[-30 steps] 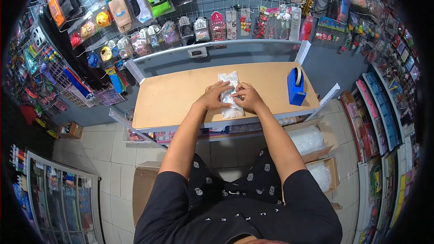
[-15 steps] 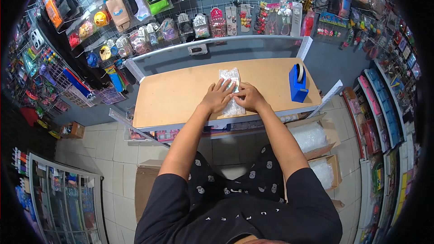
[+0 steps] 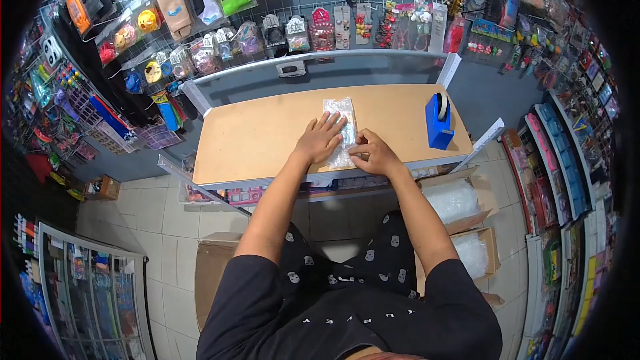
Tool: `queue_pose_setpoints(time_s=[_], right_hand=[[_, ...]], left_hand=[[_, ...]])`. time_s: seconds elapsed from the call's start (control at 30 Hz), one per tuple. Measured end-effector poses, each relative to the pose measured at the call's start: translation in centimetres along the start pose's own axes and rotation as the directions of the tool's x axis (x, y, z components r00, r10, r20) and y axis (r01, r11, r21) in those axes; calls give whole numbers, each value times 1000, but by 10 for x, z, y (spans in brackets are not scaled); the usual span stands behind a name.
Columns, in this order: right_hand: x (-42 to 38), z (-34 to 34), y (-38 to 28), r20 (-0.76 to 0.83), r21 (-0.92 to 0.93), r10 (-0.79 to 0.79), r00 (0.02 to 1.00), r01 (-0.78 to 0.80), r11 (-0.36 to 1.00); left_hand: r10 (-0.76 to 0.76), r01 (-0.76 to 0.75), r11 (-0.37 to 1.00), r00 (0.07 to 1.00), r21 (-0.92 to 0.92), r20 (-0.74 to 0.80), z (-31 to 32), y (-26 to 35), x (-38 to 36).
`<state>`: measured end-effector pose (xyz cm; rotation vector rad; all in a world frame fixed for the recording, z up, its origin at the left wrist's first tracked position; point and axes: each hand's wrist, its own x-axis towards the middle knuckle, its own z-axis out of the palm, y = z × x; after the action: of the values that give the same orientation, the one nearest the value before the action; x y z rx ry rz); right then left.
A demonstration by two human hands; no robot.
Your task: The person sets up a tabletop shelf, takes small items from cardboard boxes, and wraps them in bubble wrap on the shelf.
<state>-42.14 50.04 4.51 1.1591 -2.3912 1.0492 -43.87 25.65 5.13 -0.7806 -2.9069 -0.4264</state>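
Note:
A narrow package in clear bubble wrap [image 3: 339, 105] lies on the tan tabletop [image 3: 260, 133], its long side running away from me. My left hand [image 3: 320, 139] rests flat across its left and middle part, fingers spread. At the lower right edge of the package, my right hand [image 3: 375, 155] has its fingers curled, with thumb and fingertips pinching the wrap. What is inside the wrap cannot be made out. To the right stands a blue tape dispenser [image 3: 439, 125] with a roll of tape in it, apart from both hands.
Open cardboard boxes with bubble wrap [image 3: 453, 201] stand on the floor at my right, and another cardboard box [image 3: 215, 260] is at my left. Wire racks of packaged goods [image 3: 320, 30] cover the wall behind the table. Shelves [image 3: 560, 153] line the right side.
My right hand has moved right and slightly toward me, from the middle of the package to its lower right edge. The left hand stays pressed on the wrap.

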Motion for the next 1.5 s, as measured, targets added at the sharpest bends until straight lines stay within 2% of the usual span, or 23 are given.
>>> queue_pose_setpoints(time_s=[0.13,0.43,0.67,0.93,1.13,1.5], right_hand=[[0,-2,-12,-37,-32,-67,997,65,997],[0,3,-1,-29,-6,-11,1000,11,1000],[1,3,-1,-10,-8,-3,1000,3,1000],[4,-1,-2,-13,-9,-61,998,61,998],[4,-1,-3,4,-11,-23,1000,23,1000],[4,-3,-3,42,6,-26,999,26,1000]], left_hand=[[-8,8,1000,1000,-3,0,2,-4,1],[118,-128,966,992,-224,-54,-11,-3,-8],[106,-132,938,989,-321,-99,-12,-5,-7],[71,-136,856,987,-500,-145,1,-17,-2],[84,-153,759,987,-633,-138,5,-26,2],[26,-62,834,997,-548,-74,-1,-13,1]])
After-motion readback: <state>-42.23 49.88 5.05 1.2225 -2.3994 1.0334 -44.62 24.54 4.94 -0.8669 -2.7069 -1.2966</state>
